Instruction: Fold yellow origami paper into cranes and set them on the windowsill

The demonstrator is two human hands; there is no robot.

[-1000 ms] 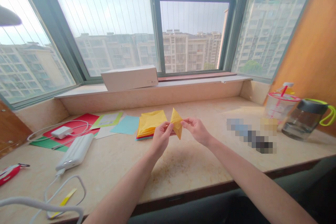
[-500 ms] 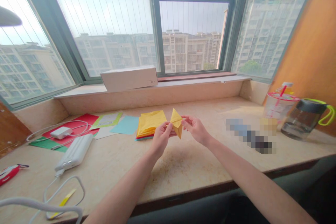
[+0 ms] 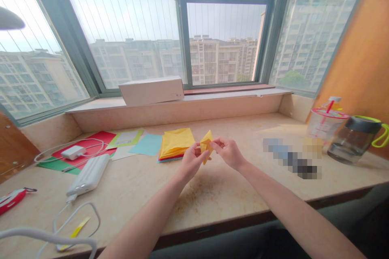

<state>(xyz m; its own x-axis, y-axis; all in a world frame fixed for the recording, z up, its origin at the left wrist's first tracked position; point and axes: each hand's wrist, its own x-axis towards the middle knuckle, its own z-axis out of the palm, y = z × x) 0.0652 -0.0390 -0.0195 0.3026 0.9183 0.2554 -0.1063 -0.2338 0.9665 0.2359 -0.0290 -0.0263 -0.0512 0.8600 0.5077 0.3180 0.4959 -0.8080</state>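
A small folded piece of yellow paper (image 3: pixel 206 142) is held just above the stone counter (image 3: pixel 212 194), between both hands. My left hand (image 3: pixel 191 162) pinches its left side with thumb and fingers closed. My right hand (image 3: pixel 228 152) pinches its right edge, fingers curled. A stack of coloured paper sheets with a yellow one on top (image 3: pixel 176 144) lies just behind my left hand.
Loose sheets, light blue (image 3: pixel 146 145), green-edged (image 3: pixel 125 139) and red (image 3: pixel 100 139), lie to the left with a white charger (image 3: pixel 73 152) and power bank (image 3: pixel 88 175). A white box (image 3: pixel 151 90) sits on the sill. A plastic cup (image 3: pixel 325 123) and glass jug (image 3: pixel 354 139) stand at right.
The folded yellow paper has been turned and squeezed smaller between my fingers, and both hands have shifted slightly right and lower.
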